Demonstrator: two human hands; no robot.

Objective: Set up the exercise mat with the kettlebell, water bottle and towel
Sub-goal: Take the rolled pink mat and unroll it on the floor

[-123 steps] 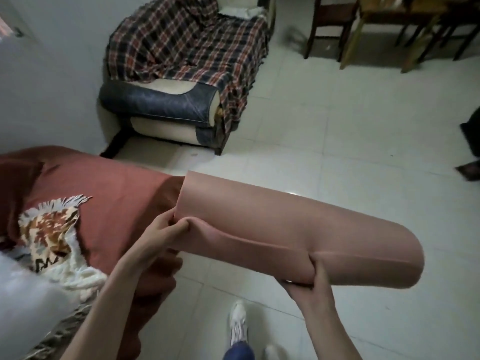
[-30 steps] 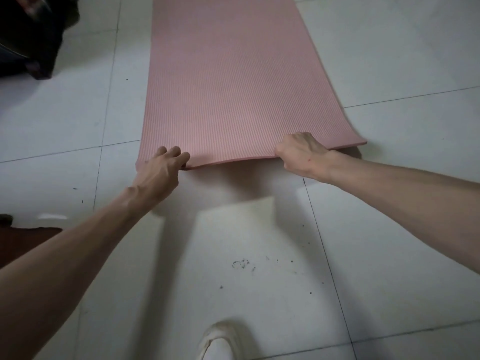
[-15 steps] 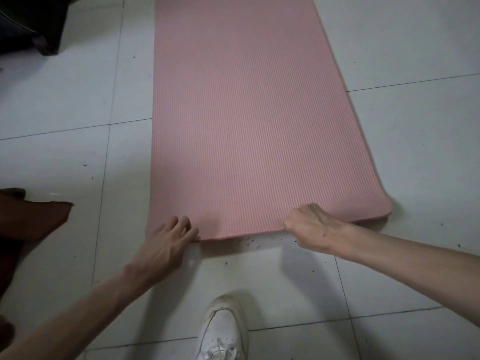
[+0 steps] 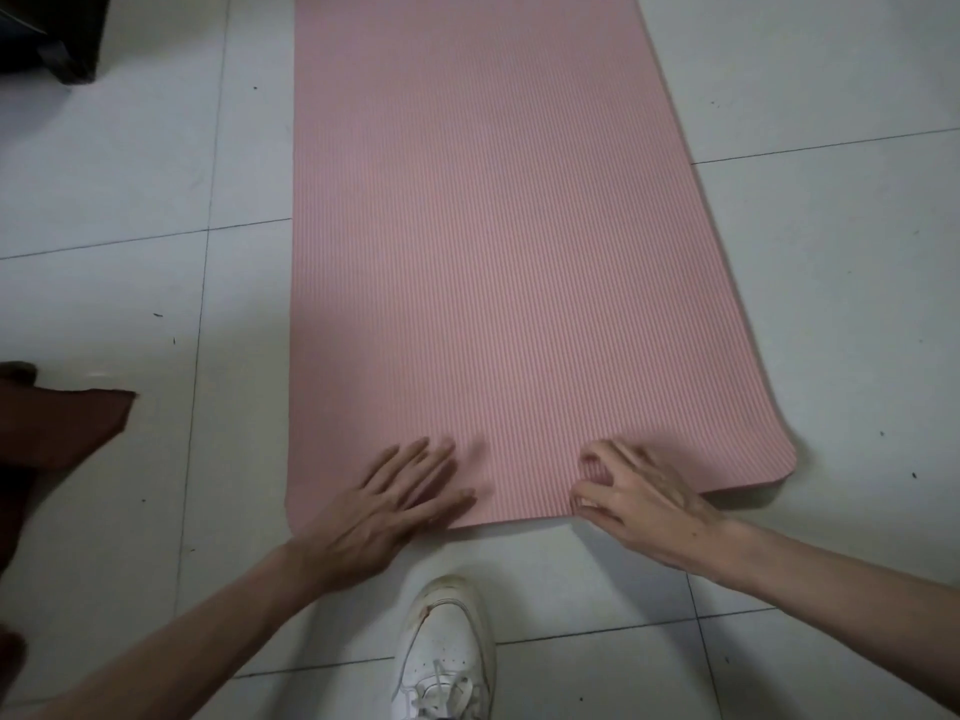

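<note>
The pink ribbed exercise mat (image 4: 483, 241) lies unrolled on the white tiled floor and runs away from me past the top of the view. My left hand (image 4: 384, 506) lies flat with straight fingers on the mat's near edge, left of centre. My right hand (image 4: 639, 496) rests on the same edge further right, its fingers spread and slightly bent on the surface. Neither hand holds anything. No kettlebell, water bottle or towel shows in the head view.
My white sneaker (image 4: 444, 646) stands on the tiles just before the mat's near edge. A reddish-brown cloth (image 4: 62, 428) hangs in at the left. A dark piece of furniture (image 4: 52, 33) fills the top-left corner. White tiles (image 4: 831, 304) flank the mat.
The rolled mat I held in the air now lies unrolled on the floor. Both hands let go of its near edge, which came toward me, and now lie on top of it.
</note>
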